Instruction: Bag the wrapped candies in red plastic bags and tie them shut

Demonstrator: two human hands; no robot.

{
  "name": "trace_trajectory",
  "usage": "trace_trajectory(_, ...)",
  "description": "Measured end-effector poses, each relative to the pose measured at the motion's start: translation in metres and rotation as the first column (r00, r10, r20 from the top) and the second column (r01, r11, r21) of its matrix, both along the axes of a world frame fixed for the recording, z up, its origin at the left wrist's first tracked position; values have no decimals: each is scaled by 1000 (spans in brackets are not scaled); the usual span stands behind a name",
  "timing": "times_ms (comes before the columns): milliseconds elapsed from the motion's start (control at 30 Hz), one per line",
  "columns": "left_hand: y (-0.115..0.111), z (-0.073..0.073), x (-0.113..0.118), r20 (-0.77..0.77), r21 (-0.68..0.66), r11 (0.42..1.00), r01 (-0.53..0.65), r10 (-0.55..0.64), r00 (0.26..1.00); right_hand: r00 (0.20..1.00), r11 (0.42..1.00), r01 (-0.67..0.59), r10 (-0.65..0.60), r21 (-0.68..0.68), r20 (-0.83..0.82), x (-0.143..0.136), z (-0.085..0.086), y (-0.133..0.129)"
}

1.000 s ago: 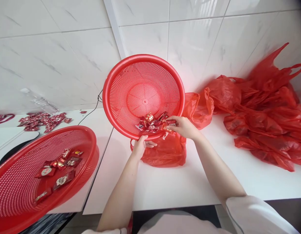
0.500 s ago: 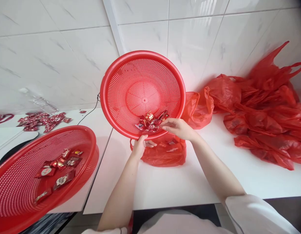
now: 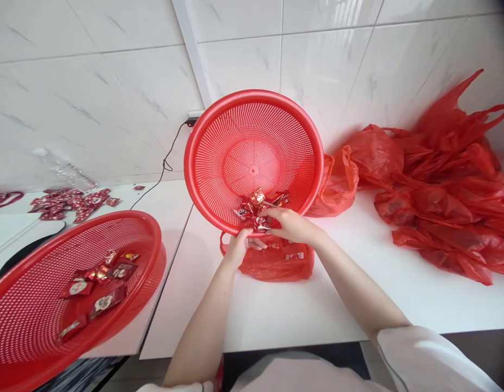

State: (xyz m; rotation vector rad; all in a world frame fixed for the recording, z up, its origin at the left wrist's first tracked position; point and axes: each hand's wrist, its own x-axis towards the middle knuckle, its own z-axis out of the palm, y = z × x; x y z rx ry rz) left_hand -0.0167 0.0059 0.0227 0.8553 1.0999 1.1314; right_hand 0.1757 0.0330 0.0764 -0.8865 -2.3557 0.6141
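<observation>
A red perforated plastic basket [image 3: 252, 117] is tilted towards me, with several small red and gold wrapped packets [image 3: 258, 198] gathered at its lower side. My left hand [image 3: 238, 246] holds the lower rim, thumb over it and fingers below. Inside the basket, my right hand [image 3: 290, 224] reaches over the right of the rim; its fingers are apart and touch the packets. Whether one is pinched between them is hard to see. Directly below the basket, a red plastic bag [image 3: 278, 265] with packets in it sits on the white table [image 3: 276, 316], partly hidden by the basket and my hands.
At left, a second red basket [image 3: 149, 223] leans with several wrapped packets inside. Behind it lie a heap of red packets [image 3: 68, 202], a clear plastic bottle [image 3: 66, 169] and a black cable [image 3: 166, 163]. Filled red bags [image 3: 440, 179] crowd the right side against the tiled wall.
The tilted basket has shifted right and slightly down, with my left hand on its rim. My right hand has moved left and down, further in over the packets.
</observation>
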Motion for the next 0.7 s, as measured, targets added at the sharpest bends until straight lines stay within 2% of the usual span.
trace_trajectory(133, 0, 0, 1, 18, 8, 1000, -5, 5, 1000, 1000, 1000, -25, 25, 9, -16, -2, 3, -3)
trace_trajectory(300, 0, -1, 2, 20, 23, 1000, -11, 10, 1000, 996, 996, 85, -85, 31, 2, -12, 1, -6)
trace_trajectory(433, 1, -3, -1, 18, 33, 999, -18, 18, 1000, 962, 979, 165, -187, -122, -198, -12, 3, -4)
trace_trajectory(500, 2, -3, -3, 27, 46, 999, -24, 23, 999, 918, 961, 120, -203, -249, -340, -9, 7, -3)
trace_trajectory(567, 3, -4, -5, 33, 55, 998, -21, 19, 999, 864, 930, 5, -189, -366, -467, -6, 12, -1)
trace_trajectory(633, 3, -3, -5, 33, 56, 998, -22, 21, 999, 812, 891, -92, -191, -444, -552, -4, 15, -1)
trace_trajectory(700, 2, -2, -6, 27, 55, 998, -23, 22, 999, 778, 865, -121, -222, -487, -587, -2, 17, -1)
